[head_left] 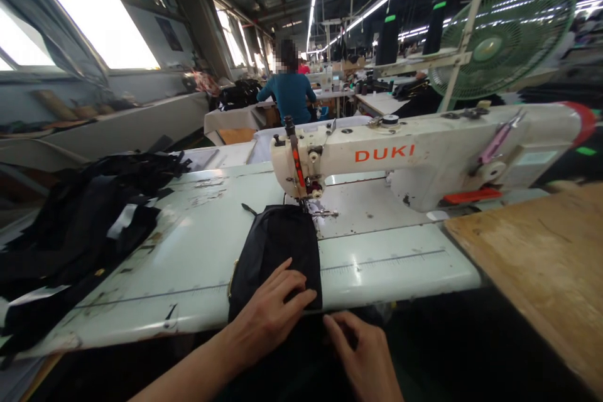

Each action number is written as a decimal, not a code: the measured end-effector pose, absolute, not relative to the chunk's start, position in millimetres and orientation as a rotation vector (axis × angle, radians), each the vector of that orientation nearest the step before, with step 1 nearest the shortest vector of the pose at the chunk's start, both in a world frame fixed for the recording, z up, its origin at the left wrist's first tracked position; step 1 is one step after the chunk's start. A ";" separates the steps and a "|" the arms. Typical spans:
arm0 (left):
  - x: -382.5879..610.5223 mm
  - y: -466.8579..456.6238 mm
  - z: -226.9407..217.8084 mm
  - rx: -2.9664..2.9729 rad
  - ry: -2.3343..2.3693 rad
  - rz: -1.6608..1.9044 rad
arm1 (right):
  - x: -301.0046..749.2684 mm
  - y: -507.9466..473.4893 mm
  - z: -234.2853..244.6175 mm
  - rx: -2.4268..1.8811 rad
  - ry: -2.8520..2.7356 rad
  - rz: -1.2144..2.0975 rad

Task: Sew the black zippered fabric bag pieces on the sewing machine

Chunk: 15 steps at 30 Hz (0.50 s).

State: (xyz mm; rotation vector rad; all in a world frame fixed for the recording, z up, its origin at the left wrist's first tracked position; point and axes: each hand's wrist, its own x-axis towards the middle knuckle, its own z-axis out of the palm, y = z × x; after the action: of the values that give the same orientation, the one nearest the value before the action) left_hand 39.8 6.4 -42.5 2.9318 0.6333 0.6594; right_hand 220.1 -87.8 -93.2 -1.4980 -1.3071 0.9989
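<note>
A black fabric piece (276, 251) lies on the pale green sewing table (188, 251), its far end under the presser foot (311, 208) of a white DUKI industrial sewing machine (377, 157). My left hand (268, 308) presses flat on the fabric with its fingers spread. My right hand (362, 352) curls around dark cloth at the table's front edge, close to the fabric's lower end. The needle area is partly hidden by the machine head and the fabric.
A heap of black fabric pieces (80, 232) lies at the table's left. A wooden board (541, 264) stands to the right. Behind the machine are a green fan (502, 34) and a seated co-worker (289, 91) in a teal top.
</note>
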 end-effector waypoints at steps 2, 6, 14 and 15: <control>38.5 6.8 -44.6 2.882 0.606 0.720 | 211.1 -85.9 -96.5 -1.389 -0.978 1.371; 35.3 8.9 -48.8 2.836 0.535 0.757 | 192.1 -76.7 -96.1 -1.140 -0.587 1.582; 34.2 11.3 -47.4 2.828 0.471 0.803 | 178.5 -77.2 -101.7 -1.174 -0.470 1.545; 34.3 11.5 -46.8 2.829 0.472 0.791 | 178.2 -77.5 -101.5 -1.173 -0.480 1.555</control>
State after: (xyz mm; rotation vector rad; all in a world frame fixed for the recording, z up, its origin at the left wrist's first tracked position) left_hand 34.3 11.5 -46.8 2.8291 0.4722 0.7910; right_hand 178.2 -77.5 -101.5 -1.1730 -0.4800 1.5549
